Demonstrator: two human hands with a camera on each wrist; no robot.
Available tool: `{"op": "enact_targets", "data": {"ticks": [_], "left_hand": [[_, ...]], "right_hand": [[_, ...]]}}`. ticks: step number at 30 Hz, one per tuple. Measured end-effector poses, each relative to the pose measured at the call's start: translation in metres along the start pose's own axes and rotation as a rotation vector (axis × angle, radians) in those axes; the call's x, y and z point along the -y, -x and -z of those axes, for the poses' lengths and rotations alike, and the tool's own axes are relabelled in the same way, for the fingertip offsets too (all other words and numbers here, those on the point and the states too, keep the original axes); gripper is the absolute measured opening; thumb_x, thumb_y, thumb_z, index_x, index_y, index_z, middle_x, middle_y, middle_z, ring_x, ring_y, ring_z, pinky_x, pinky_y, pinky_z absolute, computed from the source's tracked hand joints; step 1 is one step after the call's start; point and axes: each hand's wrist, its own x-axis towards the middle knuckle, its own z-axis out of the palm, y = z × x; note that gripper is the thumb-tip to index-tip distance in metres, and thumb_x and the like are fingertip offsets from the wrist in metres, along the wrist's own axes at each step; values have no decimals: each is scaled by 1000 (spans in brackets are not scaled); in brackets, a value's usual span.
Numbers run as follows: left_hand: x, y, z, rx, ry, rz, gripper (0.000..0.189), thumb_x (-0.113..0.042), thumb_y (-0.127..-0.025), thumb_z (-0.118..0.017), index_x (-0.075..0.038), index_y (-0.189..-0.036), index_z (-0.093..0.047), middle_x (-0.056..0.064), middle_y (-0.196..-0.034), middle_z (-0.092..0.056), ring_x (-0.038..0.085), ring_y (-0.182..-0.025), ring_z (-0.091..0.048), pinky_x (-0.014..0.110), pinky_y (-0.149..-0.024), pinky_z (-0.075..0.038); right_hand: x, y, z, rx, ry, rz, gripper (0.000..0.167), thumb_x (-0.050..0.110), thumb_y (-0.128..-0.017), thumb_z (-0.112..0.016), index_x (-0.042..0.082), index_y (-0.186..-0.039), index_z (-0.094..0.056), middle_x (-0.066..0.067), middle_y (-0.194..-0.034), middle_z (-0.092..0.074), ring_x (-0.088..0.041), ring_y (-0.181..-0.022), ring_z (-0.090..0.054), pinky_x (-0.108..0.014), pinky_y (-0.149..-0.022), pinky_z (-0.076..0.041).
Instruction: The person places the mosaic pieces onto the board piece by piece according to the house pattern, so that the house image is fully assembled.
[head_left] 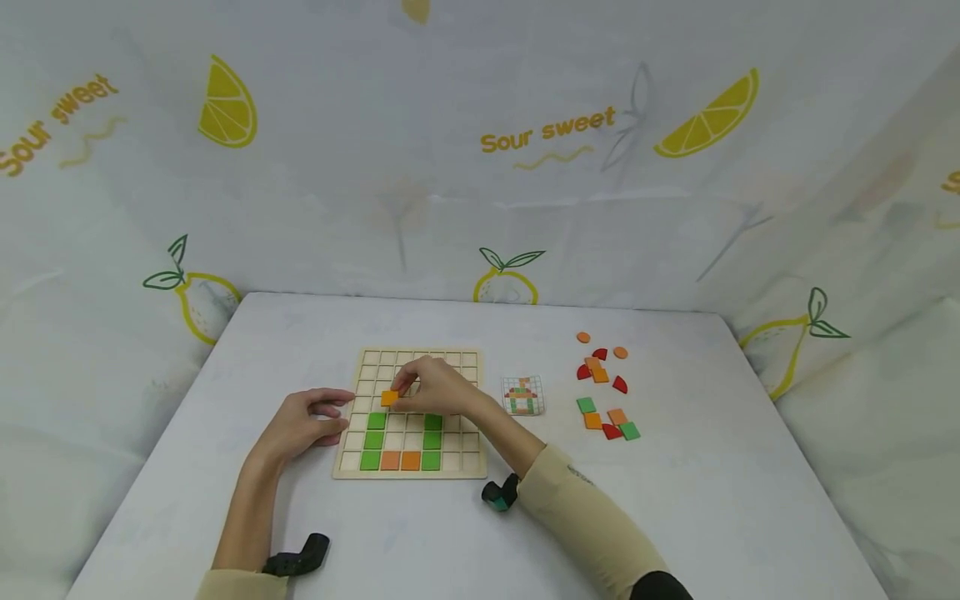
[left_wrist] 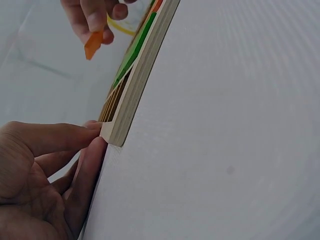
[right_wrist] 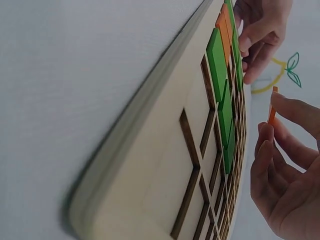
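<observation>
Over the middle-left of the wooden grid board [head_left: 347, 461], my right hand [head_left: 437, 387] pinches a square orange tile [head_left: 389, 398] between thumb and fingers. The right wrist view shows that tile [right_wrist: 273, 106] held edge-on above the grid. My left hand [head_left: 298, 425] touches the board's left edge with its fingertips and thumb. In the left wrist view the left fingers [left_wrist: 70, 137] are at the board's side. Set into the board are two columns of green tiles [head_left: 371, 440], with two light orange tiles [head_left: 411, 460] between them in a lower row.
Right of the board lies a small pattern card [head_left: 522, 395] with a coloured grid figure. Farther right are loose pieces: orange discs [head_left: 620, 352], red quarter-round pieces [head_left: 619, 384], green squares [head_left: 630, 431] and orange squares [head_left: 592, 421]. A lemon-print curtain [head_left: 360, 208] hangs behind the white table [head_left: 712, 500].
</observation>
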Motion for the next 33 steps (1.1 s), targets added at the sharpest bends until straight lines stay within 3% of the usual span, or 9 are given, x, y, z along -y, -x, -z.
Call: {"op": "enact_targets", "data": {"ticks": [14, 24, 33], "left_hand": [[0, -1, 1, 4, 10, 1, 50, 0, -94, -78, 1, -143, -66, 16, -113, -66, 17, -87, -69, 29, -72, -68], [0, -1, -1, -1, 4, 19, 49, 0, -94, -77, 0, -142, -67, 17, -114, -66, 17, -87, -70, 28, -74, -68], [2, -2, 1, 1, 8, 8, 50, 0, -94, -77, 1, -143, -66, 15, -114, -67, 16, -89, -69, 27, -74, -68]], "right_hand": [[0, -19, -16, -17, 43, -113, 20, 22, -89, -91, 11, -100, -78, 4, -88, -75, -3, -77, -62, -18, -75, -49], [1, -19, -17, -16, 23, -124, 21, 22, -87, -93, 11, -100, -80, 2, -88, -79, -3, -76, -65, -19, -76, -51], [-1, -18, -17, -22, -8, -131, 11, 15, -91, -88, 9, -100, -83, -3, -91, -82, -3, -74, -66, -18, -73, -50]]}}
